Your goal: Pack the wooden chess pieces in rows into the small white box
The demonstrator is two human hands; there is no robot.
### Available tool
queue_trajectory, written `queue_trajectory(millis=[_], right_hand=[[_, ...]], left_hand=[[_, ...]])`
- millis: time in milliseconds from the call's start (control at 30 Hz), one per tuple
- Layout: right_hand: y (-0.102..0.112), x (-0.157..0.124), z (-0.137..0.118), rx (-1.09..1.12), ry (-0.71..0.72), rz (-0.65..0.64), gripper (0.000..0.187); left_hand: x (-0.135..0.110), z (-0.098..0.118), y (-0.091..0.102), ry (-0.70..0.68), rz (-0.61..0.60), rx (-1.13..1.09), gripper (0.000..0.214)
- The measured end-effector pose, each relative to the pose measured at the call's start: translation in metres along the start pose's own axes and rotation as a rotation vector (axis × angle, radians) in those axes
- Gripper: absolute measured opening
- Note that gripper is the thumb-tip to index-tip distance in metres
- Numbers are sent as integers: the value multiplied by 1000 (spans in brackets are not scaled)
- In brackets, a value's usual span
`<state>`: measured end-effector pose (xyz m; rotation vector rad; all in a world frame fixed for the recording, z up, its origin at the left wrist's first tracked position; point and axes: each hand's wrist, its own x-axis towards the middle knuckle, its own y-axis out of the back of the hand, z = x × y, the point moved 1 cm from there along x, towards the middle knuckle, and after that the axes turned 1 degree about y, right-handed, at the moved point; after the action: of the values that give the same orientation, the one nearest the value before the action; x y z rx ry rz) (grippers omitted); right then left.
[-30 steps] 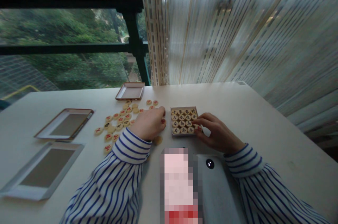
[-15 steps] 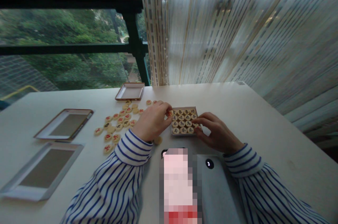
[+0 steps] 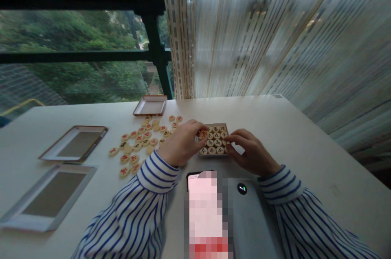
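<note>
A small open box (image 3: 225,125) on the white table (image 3: 305,149) holds rows of round wooden chess pieces (image 3: 217,142) with dark marks. My left hand (image 3: 182,143) is closed in a pinch on a red-marked piece (image 3: 203,133) at the box's left edge. My right hand (image 3: 250,153) rests at the box's right front corner, fingers curled, tips touching a piece there. Several loose pieces (image 3: 139,141), mostly red-marked, lie scattered left of my left hand.
A shallow box lid (image 3: 150,105) sits at the back by the window. Two flat trays (image 3: 75,143) (image 3: 49,196) lie at the left. A phone (image 3: 195,177) and a grey device (image 3: 247,214) with a small light are near my chest. Curtains hang behind.
My left hand picked a red-marked piece from beside the box and carried it right, over the box's left edge. My right hand stayed at the box's right corner.
</note>
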<state>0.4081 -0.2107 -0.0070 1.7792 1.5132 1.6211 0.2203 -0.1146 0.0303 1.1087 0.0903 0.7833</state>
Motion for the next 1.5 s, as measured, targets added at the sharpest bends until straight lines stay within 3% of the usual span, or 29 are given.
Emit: queue_trajectory(millis=[300, 1067, 1500], right_hand=[[-1, 0, -2, 75, -32, 39, 16], [-2, 2, -7, 371, -189, 55, 20], [-3, 2, -7, 416, -167, 63, 20]], left_hand=[[-2, 4, -8, -26, -16, -168, 21], [-2, 19, -19, -123, -25, -310, 22], [-1, 8, -23, 49, -110, -512, 17]])
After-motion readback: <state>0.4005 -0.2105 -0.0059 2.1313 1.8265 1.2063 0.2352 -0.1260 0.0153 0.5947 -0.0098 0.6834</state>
